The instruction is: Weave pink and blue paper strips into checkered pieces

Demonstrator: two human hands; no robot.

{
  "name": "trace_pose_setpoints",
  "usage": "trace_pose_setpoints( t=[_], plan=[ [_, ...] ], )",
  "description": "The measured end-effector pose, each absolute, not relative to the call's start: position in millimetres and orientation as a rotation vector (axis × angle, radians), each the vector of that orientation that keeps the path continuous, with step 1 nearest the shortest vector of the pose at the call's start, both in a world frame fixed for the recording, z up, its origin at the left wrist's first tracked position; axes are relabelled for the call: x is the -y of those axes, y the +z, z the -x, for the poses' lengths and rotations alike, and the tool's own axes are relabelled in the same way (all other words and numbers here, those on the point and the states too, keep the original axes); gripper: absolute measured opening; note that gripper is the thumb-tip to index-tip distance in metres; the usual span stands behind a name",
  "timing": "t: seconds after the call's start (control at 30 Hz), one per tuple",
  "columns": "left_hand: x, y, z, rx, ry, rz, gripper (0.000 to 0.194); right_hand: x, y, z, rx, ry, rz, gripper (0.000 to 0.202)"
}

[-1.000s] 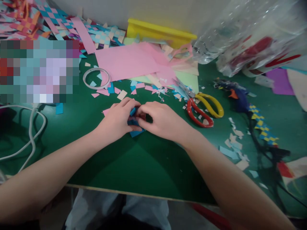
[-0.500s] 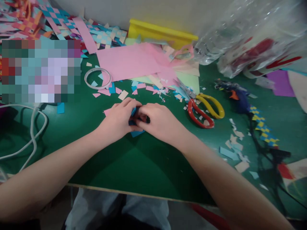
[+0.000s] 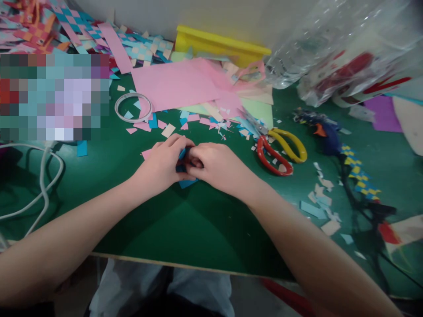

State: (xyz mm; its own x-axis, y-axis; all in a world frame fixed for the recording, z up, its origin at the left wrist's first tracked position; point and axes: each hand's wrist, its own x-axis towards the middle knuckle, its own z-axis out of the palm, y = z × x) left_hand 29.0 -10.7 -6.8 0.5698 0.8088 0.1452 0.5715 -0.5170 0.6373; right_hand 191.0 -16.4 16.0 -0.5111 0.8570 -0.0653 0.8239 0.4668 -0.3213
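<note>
Both of my hands meet over the green table [image 3: 198, 229], fingers curled inward. Between them is a small piece of blue paper [image 3: 188, 183], mostly covered; its lower edge shows beneath the fingertips. My left hand [image 3: 165, 160] is closed on the blue paper, and a bit of pink paper [image 3: 146, 153] sticks out past its outer side. My right hand [image 3: 216, 166] pinches at the same blue paper from the other side, its fingertips largely hidden.
Scissors with red and yellow handles [image 3: 280, 149] lie right of my hands. Beyond are a tape roll [image 3: 133, 107], pink sheets [image 3: 172, 86], paper scraps and a yellow tray [image 3: 221, 43]. A white cable [image 3: 44, 185] loops at left; plastic bags [image 3: 350, 66] stand far right.
My hands stay together on the blue paper, with only a slight shift of the right fingers. The whole view has drifted a little, so everything sits slightly further left.
</note>
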Motion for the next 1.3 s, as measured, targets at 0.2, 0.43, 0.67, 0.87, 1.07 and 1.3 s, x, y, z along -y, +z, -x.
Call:
trace_pose_setpoints(
  t=[0.2,0.43,0.67,0.87,1.07,1.3],
  plan=[
    [11.2,-4.1,-29.4,-1.122,0.580,-2.234,0.049,17.2,17.1,-191.8,2.396,0.712,1.533,0.013],
    [11.7,-3.0,-29.8,-1.135,0.584,-2.230,0.055,16.6,15.2,-196.1,2.286,0.715,1.447,0.016],
    [10.9,-3.4,-29.2,-1.122,0.582,-2.227,0.054,15.0,17.9,-198.1,2.395,0.699,1.415,0.014],
    [11.0,-3.4,-29.1,-1.128,0.574,-2.247,0.053,16.0,21.0,-200.1,2.573,0.587,1.368,0.015],
    [10.6,-5.8,-28.6,-1.111,0.593,-2.252,0.052,16.2,20.9,-197.7,2.719,0.381,1.307,0.015],
    [11.0,-5.5,-28.9,-1.125,0.584,-2.259,0.052,13.0,17.7,-197.1,2.654,0.457,1.401,0.005]
  ],
)
